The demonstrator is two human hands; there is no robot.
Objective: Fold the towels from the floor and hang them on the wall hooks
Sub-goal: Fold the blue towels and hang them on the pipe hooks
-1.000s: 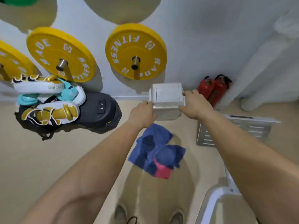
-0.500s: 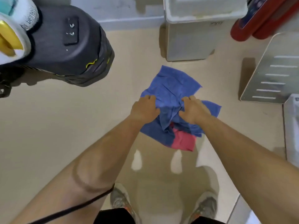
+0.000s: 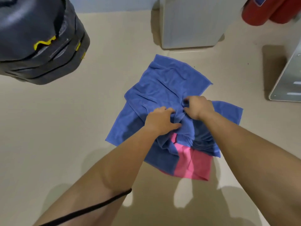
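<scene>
Gripping bunched cloth, the left hand (image 3: 160, 119) and right hand (image 3: 197, 106) both clutch a blue towel (image 3: 166, 82) on the floor (image 3: 65, 128). A pink towel (image 3: 193, 167) lies partly beneath it, on the near side.

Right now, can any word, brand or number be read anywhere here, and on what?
None can be read.
On the black bag: a yellow zigzag mark, no letters.
On the red fire extinguisher: a blue label, cut off by the frame's edge and too blurred to read.
On the blue towel, pink towel and white bin: no print shows.
</scene>
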